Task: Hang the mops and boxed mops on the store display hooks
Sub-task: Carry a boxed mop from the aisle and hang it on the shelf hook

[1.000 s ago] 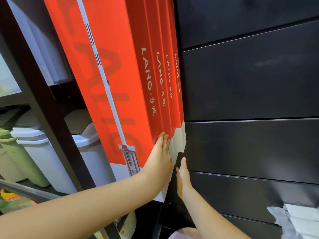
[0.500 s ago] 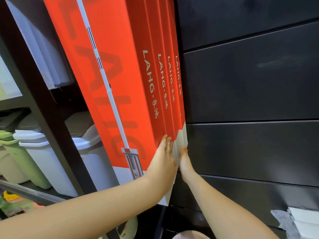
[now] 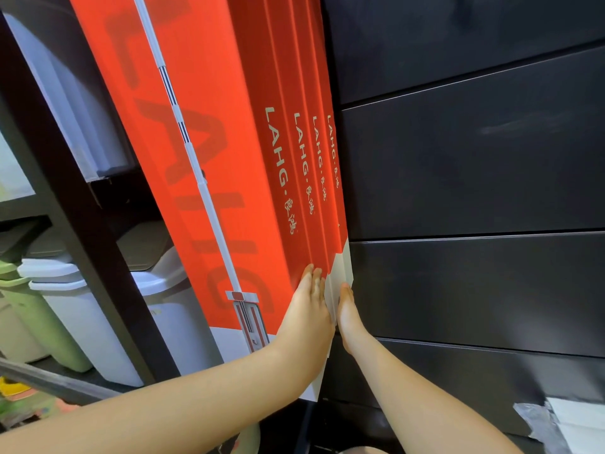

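Observation:
Several tall red boxed mops point(image 3: 209, 165) hang side by side against the dark slat wall point(image 3: 474, 165), their narrow sides printed "LAHG". The front box shows a picture of a white mop. My left hand point(image 3: 309, 309) lies flat with fingers together against the narrow side of the front boxes near their lower end. My right hand point(image 3: 348, 314) presses flat on the white lower part of the rearmost box, next to the wall. The hooks holding the boxes are out of sight above.
A dark shelf post point(image 3: 82, 231) stands left of the boxes, with white lidded bins point(image 3: 98, 322) and green bins point(image 3: 19, 322) on the shelf behind it. White wrapped packages point(image 3: 569, 424) lie at the bottom right.
My right hand has risen from below the boxes onto the white lower side of the rearmost box. My left hand has stayed pressed on the boxes.

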Action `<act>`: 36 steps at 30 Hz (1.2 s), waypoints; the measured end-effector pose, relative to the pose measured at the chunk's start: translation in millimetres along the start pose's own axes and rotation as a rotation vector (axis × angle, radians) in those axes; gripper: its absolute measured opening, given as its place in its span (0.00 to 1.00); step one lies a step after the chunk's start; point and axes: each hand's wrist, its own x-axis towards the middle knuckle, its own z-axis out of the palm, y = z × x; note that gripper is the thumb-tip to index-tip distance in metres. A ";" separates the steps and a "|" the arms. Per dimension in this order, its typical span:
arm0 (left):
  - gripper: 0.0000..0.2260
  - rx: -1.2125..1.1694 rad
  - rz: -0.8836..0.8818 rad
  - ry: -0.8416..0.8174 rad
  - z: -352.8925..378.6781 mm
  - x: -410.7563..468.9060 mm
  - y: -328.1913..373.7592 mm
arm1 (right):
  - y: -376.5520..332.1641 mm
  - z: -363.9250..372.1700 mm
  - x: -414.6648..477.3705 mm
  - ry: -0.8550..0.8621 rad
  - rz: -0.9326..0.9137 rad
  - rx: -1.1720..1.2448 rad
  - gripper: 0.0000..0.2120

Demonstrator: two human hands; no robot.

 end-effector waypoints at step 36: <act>0.32 0.029 0.043 -0.106 -23.4 -12.3 -7.3 | 2.8 8.0 27.1 0.001 0.127 -0.114 0.34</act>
